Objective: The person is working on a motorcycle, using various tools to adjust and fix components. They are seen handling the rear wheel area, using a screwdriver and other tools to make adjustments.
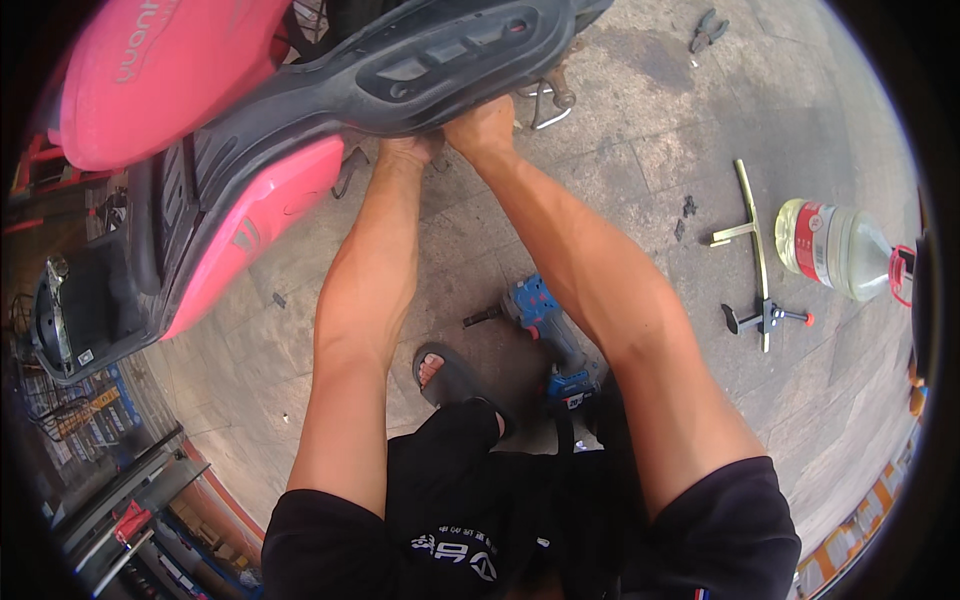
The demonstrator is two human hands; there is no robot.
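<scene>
A pink and black electric scooter (250, 240) fills the upper left, its black footboard (440, 65) stretching towards the top centre. Both my arms reach forward to the lower edge of that footboard. My left hand (412, 147) is tucked under the edge, its fingers hidden by the black plastic. Just right of it, my right hand (482, 128) also goes beneath the edge, and its fingertips are out of sight. Whatever either hand touches there is covered. A bent metal stand (550, 105) shows beside my right hand.
A blue cordless impact wrench (545, 330) lies by my sandalled foot (445, 378). To the right are a metal T-shaped clamp tool (757, 250) and a large bottle of yellowish liquid (835, 248). Pliers (708, 32) lie at the far right. Shelving with boxes (85, 420) stands left.
</scene>
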